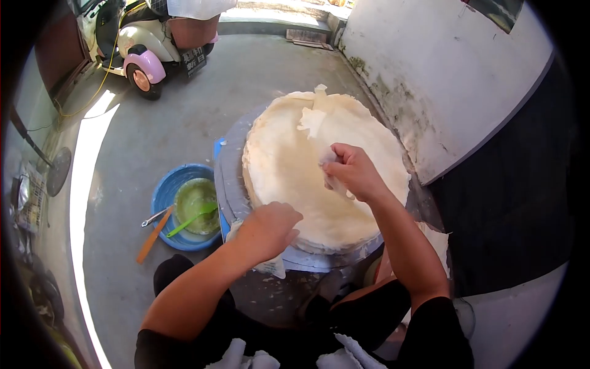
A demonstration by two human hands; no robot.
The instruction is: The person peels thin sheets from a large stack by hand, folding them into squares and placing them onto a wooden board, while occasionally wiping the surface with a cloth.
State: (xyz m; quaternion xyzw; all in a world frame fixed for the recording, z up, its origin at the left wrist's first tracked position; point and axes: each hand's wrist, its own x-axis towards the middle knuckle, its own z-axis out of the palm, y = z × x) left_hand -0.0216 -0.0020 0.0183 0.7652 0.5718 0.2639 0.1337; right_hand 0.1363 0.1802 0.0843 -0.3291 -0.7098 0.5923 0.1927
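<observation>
A large round stack of pale, cream-coloured sheets [289, 160] lies on a grey round board [230, 178]. My right hand [353, 171] is closed on a thin whitish scrap [332, 158] above the right part of the stack. Over the stack's front left edge is my left hand [270, 229], its fingers bent and partly turned away; what they hold, if anything, is hidden. A torn pale piece [312, 121] lies on the stack near its far side.
A blue basin [163, 190] with greenish liquid, a green spatula [193, 219] and a wooden stick [153, 237] stands left of the board. A scooter [144, 61] is at the back left. A white wall [430, 80] runs along the right.
</observation>
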